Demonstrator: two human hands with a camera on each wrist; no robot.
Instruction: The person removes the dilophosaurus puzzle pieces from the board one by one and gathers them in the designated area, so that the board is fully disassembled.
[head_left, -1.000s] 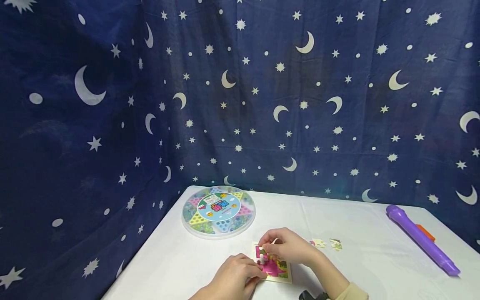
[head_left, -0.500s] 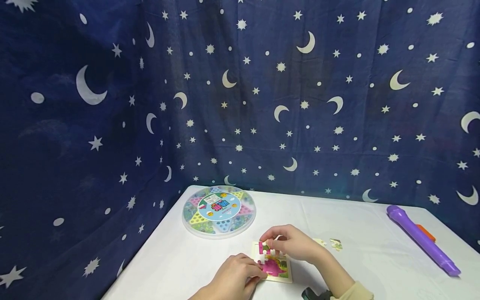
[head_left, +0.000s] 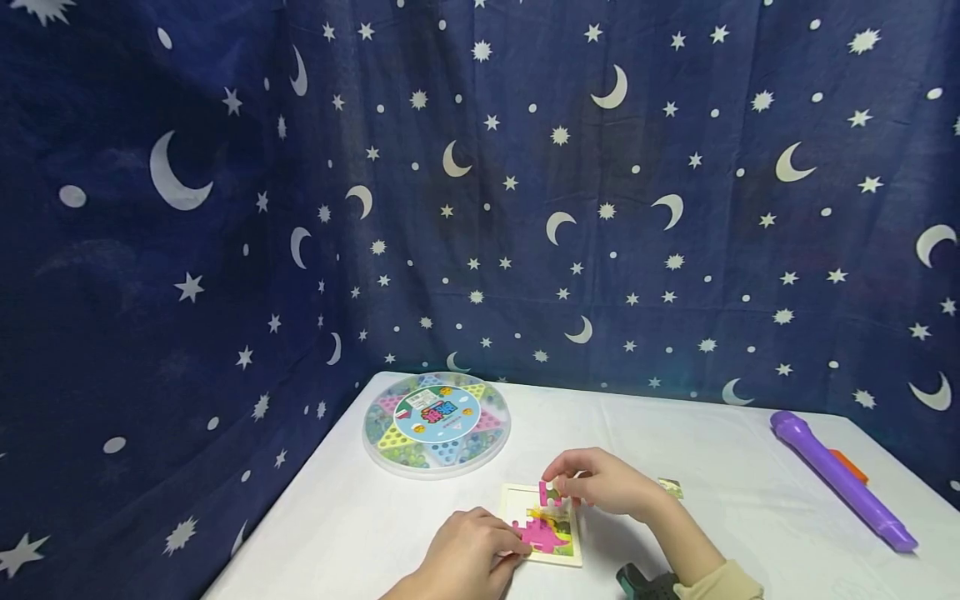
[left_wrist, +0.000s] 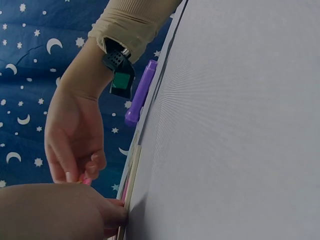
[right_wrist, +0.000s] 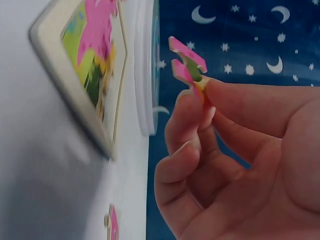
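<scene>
The white table (head_left: 330, 529) carried a round, star-patterned game board (head_left: 437, 423) at its far left. A cream puzzle tray (head_left: 551, 561) lay flat at the near middle; a pink piece (right_wrist: 113, 225) and a greenish piece (head_left: 671, 487) lay loose to its right. Farther right, a purple microphone-shaped stick (head_left: 843, 482) lay slantwise, an orange object (head_left: 850, 466) partly hidden beside it.

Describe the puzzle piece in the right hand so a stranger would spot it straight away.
On the white table, find the cream-edged puzzle frame, nearer than the round game board. By its far right corner, the right hand pinches a pink-and-green piece. Unlike the pieces in the frame and the loose ones on the table, this one is in the air.
</scene>
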